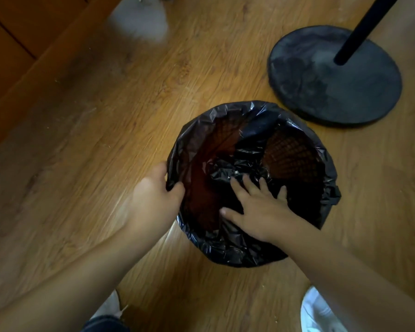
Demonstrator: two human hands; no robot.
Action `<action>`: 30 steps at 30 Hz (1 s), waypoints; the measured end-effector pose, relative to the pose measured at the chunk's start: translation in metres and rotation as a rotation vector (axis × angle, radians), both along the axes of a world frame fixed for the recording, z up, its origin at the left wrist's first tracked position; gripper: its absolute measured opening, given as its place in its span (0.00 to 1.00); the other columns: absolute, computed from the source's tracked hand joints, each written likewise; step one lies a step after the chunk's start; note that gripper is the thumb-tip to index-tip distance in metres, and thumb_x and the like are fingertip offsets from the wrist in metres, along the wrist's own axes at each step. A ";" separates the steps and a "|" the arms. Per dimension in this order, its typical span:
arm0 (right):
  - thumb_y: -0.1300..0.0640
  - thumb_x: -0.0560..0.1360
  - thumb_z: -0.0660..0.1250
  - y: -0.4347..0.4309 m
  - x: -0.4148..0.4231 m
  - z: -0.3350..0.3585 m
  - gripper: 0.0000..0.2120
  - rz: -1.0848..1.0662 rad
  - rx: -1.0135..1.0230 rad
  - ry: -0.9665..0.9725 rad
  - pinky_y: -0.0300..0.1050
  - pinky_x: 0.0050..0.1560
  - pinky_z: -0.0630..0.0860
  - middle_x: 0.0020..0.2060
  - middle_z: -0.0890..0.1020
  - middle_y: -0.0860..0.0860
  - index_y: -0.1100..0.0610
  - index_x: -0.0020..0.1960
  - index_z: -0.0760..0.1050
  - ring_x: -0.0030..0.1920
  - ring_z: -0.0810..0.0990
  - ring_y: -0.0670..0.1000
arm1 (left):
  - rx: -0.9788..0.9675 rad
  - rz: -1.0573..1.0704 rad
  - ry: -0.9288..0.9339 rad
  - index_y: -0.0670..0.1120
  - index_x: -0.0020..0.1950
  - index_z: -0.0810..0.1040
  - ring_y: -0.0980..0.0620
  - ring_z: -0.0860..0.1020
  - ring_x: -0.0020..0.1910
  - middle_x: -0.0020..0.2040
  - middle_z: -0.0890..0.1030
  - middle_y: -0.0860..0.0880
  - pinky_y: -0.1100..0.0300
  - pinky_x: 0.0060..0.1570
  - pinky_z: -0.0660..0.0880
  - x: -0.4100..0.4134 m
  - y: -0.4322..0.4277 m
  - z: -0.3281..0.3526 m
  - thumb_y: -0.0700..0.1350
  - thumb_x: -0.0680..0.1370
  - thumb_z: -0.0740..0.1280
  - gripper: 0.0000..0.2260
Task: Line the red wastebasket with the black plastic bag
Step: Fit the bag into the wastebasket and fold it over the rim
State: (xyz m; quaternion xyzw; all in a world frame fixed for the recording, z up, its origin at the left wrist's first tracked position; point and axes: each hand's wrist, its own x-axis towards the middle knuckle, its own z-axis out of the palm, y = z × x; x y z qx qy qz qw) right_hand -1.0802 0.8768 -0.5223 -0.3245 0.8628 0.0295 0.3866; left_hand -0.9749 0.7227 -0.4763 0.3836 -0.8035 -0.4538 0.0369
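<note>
Wastebasket [290,154], red mesh, stands on wood floor [130,116], centre of view, black plastic bag [237,250] folded over its rim all round. Outer wall hidden by the bag; mesh shows only faintly through the film at left and upper right. Bottom dark, hard to read. Left edge of view blurred. Round black stand base [321,92] sits near the basket's upper right, apart from it; bare floor open to the left and front. White shoes [319,312] cut off at bottom edge. Left hand [153,195] pinches bag at left rim, thumb inside. Right hand [261,209] inside basket, fingers spread flat, pressing bag down.
</note>
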 end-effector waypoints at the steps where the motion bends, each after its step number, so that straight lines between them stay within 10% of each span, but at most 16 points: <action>1: 0.30 0.72 0.44 -0.003 -0.003 -0.007 0.37 -0.051 0.004 0.006 0.67 0.67 0.34 0.74 0.35 0.50 0.45 0.72 0.33 0.72 0.33 0.59 | 0.025 0.016 0.027 0.58 0.44 0.73 0.49 0.80 0.37 0.40 0.81 0.50 0.43 0.37 0.79 0.003 0.005 -0.001 0.42 0.75 0.63 0.09; 8: 0.27 0.68 0.34 -0.004 0.013 -0.056 0.36 -0.055 0.198 -0.109 0.69 0.63 0.28 0.75 0.41 0.48 0.41 0.71 0.34 0.72 0.35 0.60 | 0.115 -0.003 0.279 0.61 0.48 0.74 0.68 0.78 0.41 0.41 0.80 0.69 0.75 0.32 0.73 -0.003 0.028 0.003 0.37 0.76 0.63 0.16; 21: 0.31 0.72 0.39 -0.016 0.007 -0.025 0.33 -0.191 -0.178 -0.018 0.62 0.69 0.35 0.76 0.47 0.48 0.44 0.73 0.42 0.74 0.41 0.55 | 0.152 0.000 0.281 0.59 0.47 0.75 0.64 0.80 0.39 0.42 0.81 0.63 0.68 0.34 0.77 0.001 0.030 -0.002 0.38 0.76 0.64 0.14; 30: 0.32 0.73 0.37 -0.013 0.019 -0.049 0.31 -0.294 -0.047 -0.287 0.65 0.68 0.33 0.75 0.43 0.46 0.42 0.73 0.39 0.73 0.37 0.55 | 0.200 0.014 0.232 0.54 0.47 0.77 0.64 0.79 0.39 0.39 0.83 0.58 0.73 0.33 0.74 0.004 0.038 -0.007 0.36 0.75 0.63 0.12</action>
